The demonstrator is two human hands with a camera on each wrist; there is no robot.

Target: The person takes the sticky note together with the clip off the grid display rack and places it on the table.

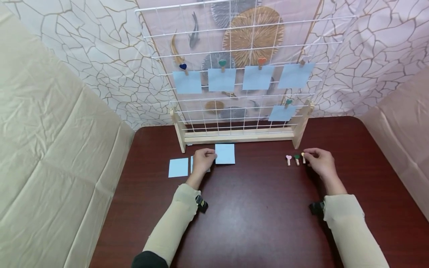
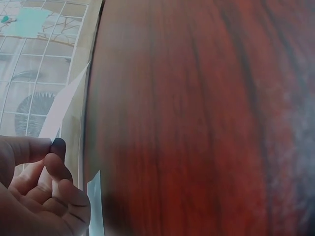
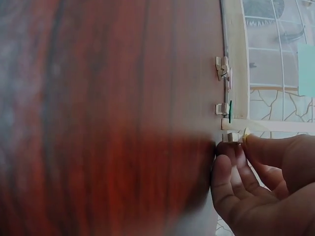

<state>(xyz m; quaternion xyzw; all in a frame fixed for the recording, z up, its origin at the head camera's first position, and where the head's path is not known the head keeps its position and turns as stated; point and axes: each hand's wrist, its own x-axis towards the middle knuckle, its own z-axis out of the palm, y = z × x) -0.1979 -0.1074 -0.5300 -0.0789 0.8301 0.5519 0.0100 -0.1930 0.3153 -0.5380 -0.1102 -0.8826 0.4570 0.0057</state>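
Note:
My left hand pinches the edge of a light blue square of paper between thumb and fingertips. In the left wrist view that paper stands tilted, lifted off the table. Another blue paper square lies to the left, and one more is partly hidden beneath the left hand. My right hand has its thumb and fingertips around a small wooden clothespin with a yellow top. Beside it lie a clothespin with a green heart and one with a pink heart.
Behind the hands stands a white wire grid rack on a wooden base. Several blue papers hang from it by heart clothespins, one of them lower right. The dark red tabletop reaches toward me. Beige cloth flanks the table.

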